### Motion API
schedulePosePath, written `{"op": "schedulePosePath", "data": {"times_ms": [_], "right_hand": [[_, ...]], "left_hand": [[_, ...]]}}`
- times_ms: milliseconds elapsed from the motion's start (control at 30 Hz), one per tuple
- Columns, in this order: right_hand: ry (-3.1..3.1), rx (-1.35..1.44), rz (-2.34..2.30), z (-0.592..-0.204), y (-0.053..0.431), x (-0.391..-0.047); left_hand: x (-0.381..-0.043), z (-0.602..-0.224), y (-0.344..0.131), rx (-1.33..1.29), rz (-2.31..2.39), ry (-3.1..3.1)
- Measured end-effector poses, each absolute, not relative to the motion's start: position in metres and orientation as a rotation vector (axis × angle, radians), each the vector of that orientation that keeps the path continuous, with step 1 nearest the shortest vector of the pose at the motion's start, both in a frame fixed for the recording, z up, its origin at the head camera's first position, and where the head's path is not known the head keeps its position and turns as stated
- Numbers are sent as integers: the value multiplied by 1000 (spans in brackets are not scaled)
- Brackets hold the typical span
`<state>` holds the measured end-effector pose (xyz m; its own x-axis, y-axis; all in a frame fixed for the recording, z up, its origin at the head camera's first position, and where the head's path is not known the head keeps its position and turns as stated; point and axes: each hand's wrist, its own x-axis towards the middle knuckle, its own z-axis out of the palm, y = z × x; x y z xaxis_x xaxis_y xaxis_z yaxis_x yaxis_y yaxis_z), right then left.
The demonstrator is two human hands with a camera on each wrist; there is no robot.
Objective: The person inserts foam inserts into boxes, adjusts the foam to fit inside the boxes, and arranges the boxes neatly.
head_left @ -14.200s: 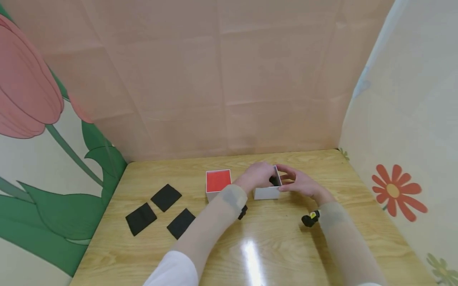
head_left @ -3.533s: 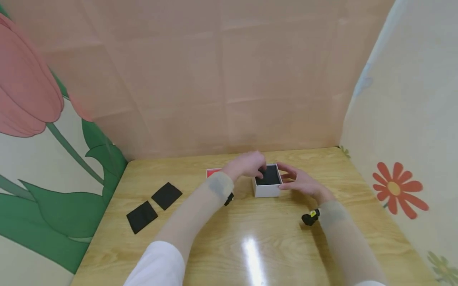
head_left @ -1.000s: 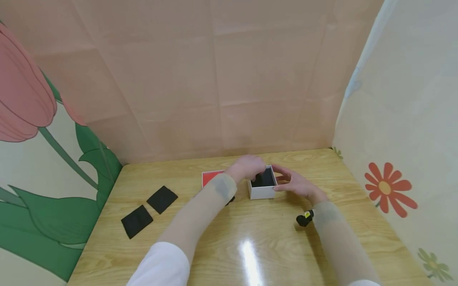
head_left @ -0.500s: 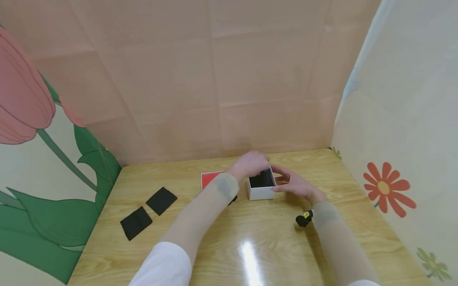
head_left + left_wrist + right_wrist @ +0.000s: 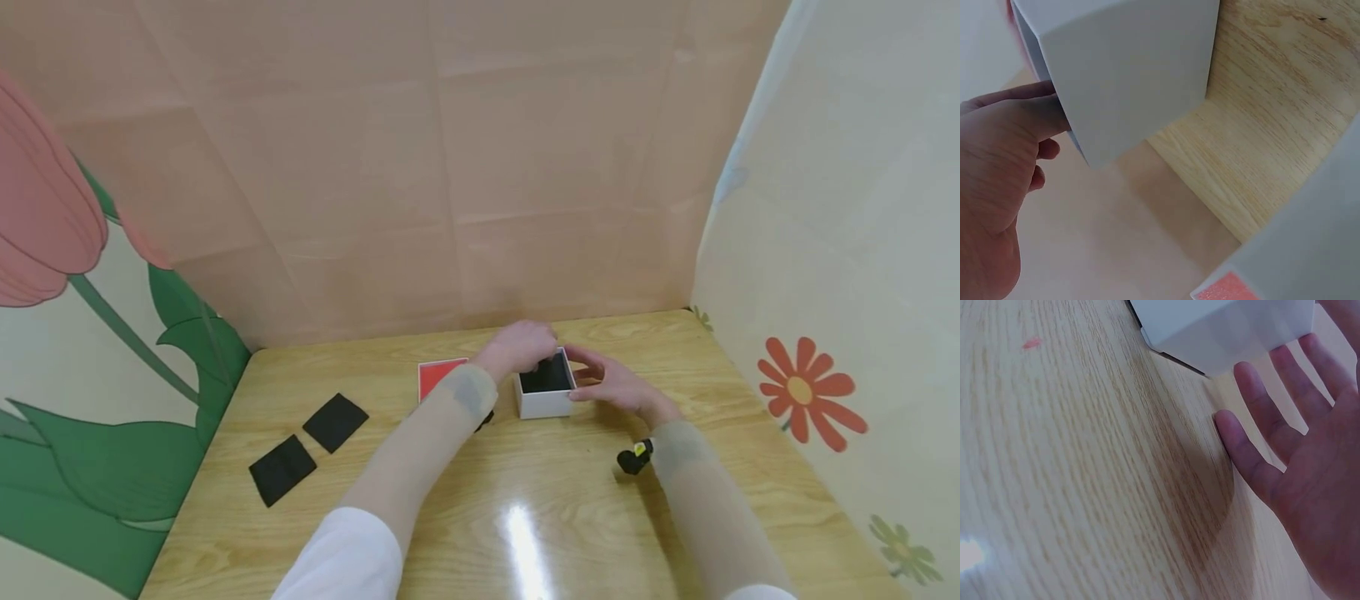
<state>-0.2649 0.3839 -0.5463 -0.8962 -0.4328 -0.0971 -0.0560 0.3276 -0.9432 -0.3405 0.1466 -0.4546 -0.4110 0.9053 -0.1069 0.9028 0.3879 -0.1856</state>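
Note:
An open-topped white box [image 5: 545, 406] stands on the table with black material [image 5: 546, 377] inside, below its rim. My left hand [image 5: 522, 346] comes over the left side of this box. In the left wrist view some of its fingers [image 5: 1047, 115] reach past the rim, their tips hidden inside, so I cannot tell whether they pinch anything; others bend outside. My right hand [image 5: 618, 385] holds the box from the right, thumb at the front corner and a finger at the back corner. Its other fingers [image 5: 1254, 394] spread beside the wall in the right wrist view.
Left of the white box stands a red-topped box [image 5: 435, 375], partly behind my left forearm. Two flat black squares [image 5: 336, 422] lie farther left on the wooden table [image 5: 585, 517]. A peach-coloured backdrop [image 5: 337, 167] rises behind the table, with a printed panel at each side.
Since the oldest frame, a third black square has gone from the table. The black material sits lower in the box than 3.5 seconds ago. Lately my left hand shifts only slightly; my right stays.

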Motion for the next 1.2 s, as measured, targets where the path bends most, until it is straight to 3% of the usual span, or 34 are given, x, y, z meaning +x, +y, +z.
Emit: {"op": "schedulePosePath", "data": {"times_ms": [700,933,1200], "right_hand": [[2251,-456,-1561,-548,376,-279],[2251,-435,-1555,-547,380,-278],[2302,-436,-1549,-554,389,-282]], "left_hand": [[-340,-452,127,-1670,231,-2711],[-343,-442,109,-1674,-85,-2742],[-332,-440,52,-1641,-568,-2672]]}}
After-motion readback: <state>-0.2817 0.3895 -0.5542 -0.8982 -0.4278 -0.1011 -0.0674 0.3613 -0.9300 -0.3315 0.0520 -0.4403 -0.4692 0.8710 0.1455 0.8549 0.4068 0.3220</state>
